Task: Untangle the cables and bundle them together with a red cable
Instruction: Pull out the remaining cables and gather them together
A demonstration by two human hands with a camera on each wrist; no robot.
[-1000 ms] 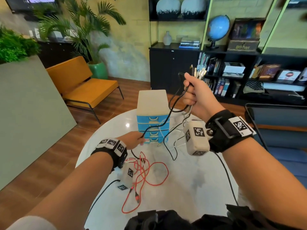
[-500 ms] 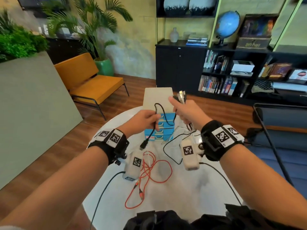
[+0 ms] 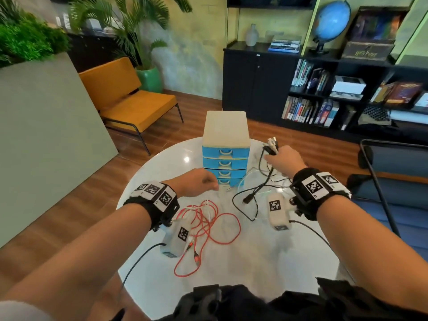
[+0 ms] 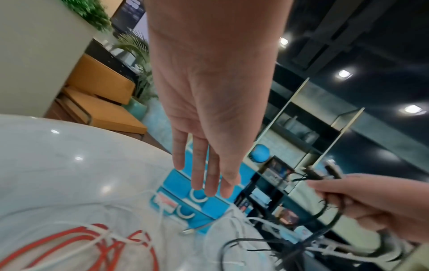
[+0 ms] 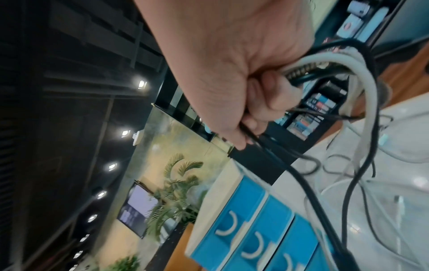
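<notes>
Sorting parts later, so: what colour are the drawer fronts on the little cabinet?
Blue, with white curved handles on the drawer cabinet; clearest in the head view.

The desk (image 3: 266,258) is white stone-like, polished and glossy, throwing back ceiling lights. The drawers (image 3: 225,158) near its far edge are smooth plastic, a matt cream top over shiny blue fronts. The red cable (image 3: 215,223) has a smooth rubbery jacket and small metal plug tips. The black cables (image 5: 325,210) look matt rubber; the white cables (image 5: 362,88) are smooth plastic-coated. The floor (image 3: 69,205) is satin wood planks.
</notes>
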